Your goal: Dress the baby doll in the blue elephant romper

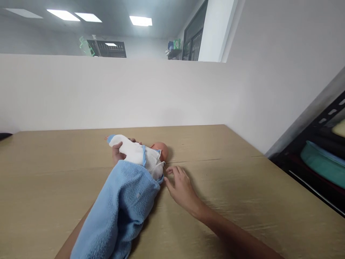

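A doll (161,146) with a bald, orange-toned head lies on the wooden table, its face turned away. It wears a white top (132,150) with blue trim, and a small doll hand pokes out of the blue cuff at the far left. My left hand (117,152) is wrapped around the white sleeve, thumb on the near side and fingertips behind. Fluffy blue fleece cloth (129,190) covers the near part of the doll and hangs over my left forearm. Close to the doll's collar, my right hand (179,183) is open, with curled fingers and thumb apart.
The wooden table (231,180) reaches back to a low white wall (115,90). Above that wall another room shows, with ceiling lights and a shelf. At the right stands a black rack (293,162) holding a folded teal cloth (323,165).
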Demonstrator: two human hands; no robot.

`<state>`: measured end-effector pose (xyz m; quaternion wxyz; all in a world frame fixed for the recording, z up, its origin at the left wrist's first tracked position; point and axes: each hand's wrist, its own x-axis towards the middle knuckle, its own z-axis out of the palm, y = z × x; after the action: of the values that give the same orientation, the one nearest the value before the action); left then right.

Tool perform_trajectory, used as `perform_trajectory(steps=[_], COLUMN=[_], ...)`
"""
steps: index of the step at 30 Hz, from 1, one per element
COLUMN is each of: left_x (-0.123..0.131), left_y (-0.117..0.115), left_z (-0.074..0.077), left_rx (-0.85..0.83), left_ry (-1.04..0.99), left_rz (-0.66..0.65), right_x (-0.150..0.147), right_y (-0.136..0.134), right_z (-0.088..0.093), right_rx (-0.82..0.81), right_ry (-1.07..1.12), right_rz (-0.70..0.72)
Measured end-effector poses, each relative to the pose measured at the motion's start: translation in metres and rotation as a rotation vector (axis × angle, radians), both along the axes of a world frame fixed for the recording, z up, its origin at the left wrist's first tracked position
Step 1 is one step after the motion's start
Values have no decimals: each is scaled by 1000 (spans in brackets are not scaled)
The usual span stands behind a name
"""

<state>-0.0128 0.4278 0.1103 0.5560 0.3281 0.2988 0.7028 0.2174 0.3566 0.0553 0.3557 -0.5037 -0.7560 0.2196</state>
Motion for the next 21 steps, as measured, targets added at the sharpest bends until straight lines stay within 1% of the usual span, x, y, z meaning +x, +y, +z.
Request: perform_trajectory(steps=[2,4,6,7,10,13,15,16,18,19,21], left_x=[-1,1,7,12,27,40,46,49,56,60,71], left_y=[2,3,0,-2,-13,-27,-36,-39,-44,-46,-49], left_z=[-1,1,7,12,28,42,48,50,52,53,53], left_rx=[17,53,109,137,211,294,349,388,490,539,596], left_ry=[-63,-151,-186,-167,27,320,552,660,848,931,1074], left_rz=[3,-1,-14,-29,-93,-153,-195,-215,-245,-248,-238], right_x=[3,5,6,6,6,9,15,18,26,30,38], right_y=[-2,-6,-10,-11,-10,-8,-8,-8,-7,-5,0], right_z=[16,35,54,63,89,108,112,111,103,95,78], right_rx=[-104,-258,-428,-518,-766,-904,-934,-935,-888,-812,-578], right_ry=[171,341,474,520,603,659,677,674,647,609,498], right_rz=[38,115,193,226,297,302,298,301,312,303,238])
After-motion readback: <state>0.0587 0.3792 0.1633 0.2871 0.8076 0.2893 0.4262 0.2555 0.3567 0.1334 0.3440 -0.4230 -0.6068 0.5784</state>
